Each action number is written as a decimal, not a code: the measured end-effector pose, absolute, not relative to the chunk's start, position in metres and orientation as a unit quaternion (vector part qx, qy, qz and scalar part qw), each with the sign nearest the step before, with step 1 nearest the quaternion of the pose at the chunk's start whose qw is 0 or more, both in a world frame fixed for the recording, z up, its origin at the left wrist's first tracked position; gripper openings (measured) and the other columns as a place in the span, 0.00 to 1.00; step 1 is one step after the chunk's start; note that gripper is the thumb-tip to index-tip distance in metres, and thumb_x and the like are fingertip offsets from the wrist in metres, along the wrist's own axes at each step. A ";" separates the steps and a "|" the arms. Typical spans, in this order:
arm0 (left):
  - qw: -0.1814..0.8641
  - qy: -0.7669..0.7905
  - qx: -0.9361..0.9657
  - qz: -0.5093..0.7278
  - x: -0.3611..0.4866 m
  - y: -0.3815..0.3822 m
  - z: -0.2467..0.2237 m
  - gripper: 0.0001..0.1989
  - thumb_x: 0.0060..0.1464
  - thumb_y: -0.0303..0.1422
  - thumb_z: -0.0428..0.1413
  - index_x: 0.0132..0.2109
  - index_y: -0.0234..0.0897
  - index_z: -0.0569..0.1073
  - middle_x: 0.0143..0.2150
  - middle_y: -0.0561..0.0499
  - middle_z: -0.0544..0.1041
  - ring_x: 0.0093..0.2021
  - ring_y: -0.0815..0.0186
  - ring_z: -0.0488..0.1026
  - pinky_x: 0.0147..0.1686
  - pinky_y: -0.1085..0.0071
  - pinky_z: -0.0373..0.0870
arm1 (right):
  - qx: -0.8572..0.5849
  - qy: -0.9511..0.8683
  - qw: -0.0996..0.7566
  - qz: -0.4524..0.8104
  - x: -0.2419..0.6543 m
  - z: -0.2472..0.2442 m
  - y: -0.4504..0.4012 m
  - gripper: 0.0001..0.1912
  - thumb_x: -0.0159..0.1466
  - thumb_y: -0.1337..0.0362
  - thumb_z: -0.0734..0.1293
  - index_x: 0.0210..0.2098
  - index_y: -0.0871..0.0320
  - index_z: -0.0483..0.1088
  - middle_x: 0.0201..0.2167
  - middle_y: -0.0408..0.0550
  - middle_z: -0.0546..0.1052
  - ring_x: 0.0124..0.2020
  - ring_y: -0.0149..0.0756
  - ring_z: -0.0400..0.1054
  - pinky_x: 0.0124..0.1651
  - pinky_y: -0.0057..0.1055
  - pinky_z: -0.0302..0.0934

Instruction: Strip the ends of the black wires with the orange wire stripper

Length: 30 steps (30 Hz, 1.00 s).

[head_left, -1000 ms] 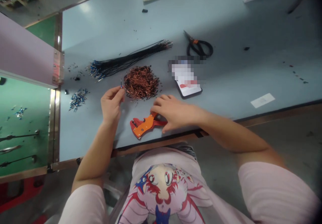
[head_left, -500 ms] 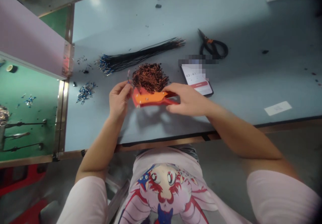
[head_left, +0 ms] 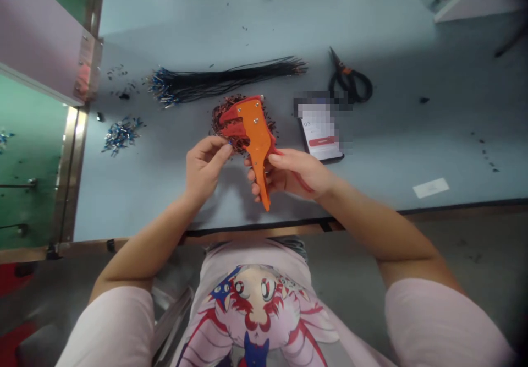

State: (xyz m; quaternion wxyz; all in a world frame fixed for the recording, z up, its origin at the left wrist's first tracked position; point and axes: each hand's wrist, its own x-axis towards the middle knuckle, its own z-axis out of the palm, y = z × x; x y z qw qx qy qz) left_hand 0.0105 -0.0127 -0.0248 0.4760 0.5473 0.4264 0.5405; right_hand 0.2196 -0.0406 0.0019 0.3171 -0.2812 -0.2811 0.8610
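Note:
My right hand (head_left: 291, 174) grips the handles of an orange and red hand tool (head_left: 256, 130), whose jaws point left over a pile of copper-brown wire pieces (head_left: 223, 108). Close to those jaws, my left hand (head_left: 206, 166) pinches a small piece with a blue spot; its details are too small to make out. Behind the pile lies a bundle of black wires (head_left: 223, 81), with blue and metal ends at the left and copper-coloured ends at the right.
Black-handled scissors (head_left: 350, 81) and a phone (head_left: 322, 130) lie to the right. A small heap of blue and metal bits (head_left: 122, 135) sits left. A white label (head_left: 431, 187) is near the front edge, and a partition (head_left: 41, 31) stands at left.
The orange tool has turned from lying sideways to nearly upright, its jaws now facing left. My left hand has come nearer the pile's front, and the camera view has shifted slightly.

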 end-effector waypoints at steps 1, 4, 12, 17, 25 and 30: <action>0.475 0.420 0.548 0.545 0.011 -0.013 -0.025 0.12 0.52 0.44 0.69 0.34 0.40 0.81 0.28 0.53 0.78 0.28 0.72 0.71 0.31 0.75 0.70 | -0.273 -0.284 0.316 0.863 0.221 0.003 -0.042 0.16 0.63 0.55 0.70 0.44 0.61 0.71 0.40 0.54 0.81 0.35 0.43 0.79 0.37 0.41 0.76; 0.482 0.396 0.556 0.548 0.012 -0.014 -0.024 0.13 0.53 0.44 0.69 0.37 0.40 0.81 0.35 0.51 0.80 0.34 0.68 0.76 0.39 0.71 0.74 | -0.261 -0.291 0.302 0.869 0.223 0.004 -0.043 0.18 0.64 0.54 0.69 0.46 0.61 0.70 0.41 0.55 0.81 0.36 0.43 0.80 0.40 0.43 0.76; 0.508 0.408 0.559 0.513 0.023 -0.026 -0.024 0.10 0.53 0.42 0.67 0.36 0.41 0.83 0.35 0.49 0.82 0.34 0.64 0.78 0.33 0.70 0.72 | -0.250 -0.308 0.250 0.883 0.221 -0.001 -0.046 0.24 0.64 0.46 0.66 0.48 0.60 0.69 0.40 0.55 0.80 0.37 0.43 0.78 0.41 0.44 0.75; 0.487 0.389 0.594 0.509 0.024 -0.027 -0.023 0.05 0.54 0.36 0.62 0.37 0.42 0.83 0.38 0.49 0.83 0.34 0.65 0.77 0.31 0.71 0.70 | -0.210 -0.299 0.250 0.896 0.219 -0.007 -0.050 0.25 0.63 0.45 0.68 0.47 0.60 0.69 0.36 0.49 0.77 0.33 0.38 0.77 0.40 0.42 0.75; 0.435 0.338 0.638 0.538 0.023 -0.028 -0.024 0.05 0.56 0.29 0.60 0.38 0.41 0.83 0.39 0.50 0.83 0.35 0.67 0.76 0.31 0.74 0.69 | -0.181 -0.313 0.239 0.901 0.219 -0.012 -0.050 0.26 0.63 0.43 0.68 0.47 0.59 0.66 0.31 0.43 0.73 0.27 0.34 0.74 0.34 0.39 0.76; 0.413 0.336 0.648 0.544 0.023 -0.027 -0.025 0.05 0.56 0.30 0.61 0.37 0.41 0.83 0.39 0.49 0.83 0.35 0.67 0.76 0.31 0.74 0.69 | -0.185 -0.311 0.247 0.899 0.217 -0.011 -0.051 0.24 0.66 0.41 0.64 0.41 0.58 0.64 0.27 0.39 0.70 0.20 0.29 0.68 0.26 0.33 0.72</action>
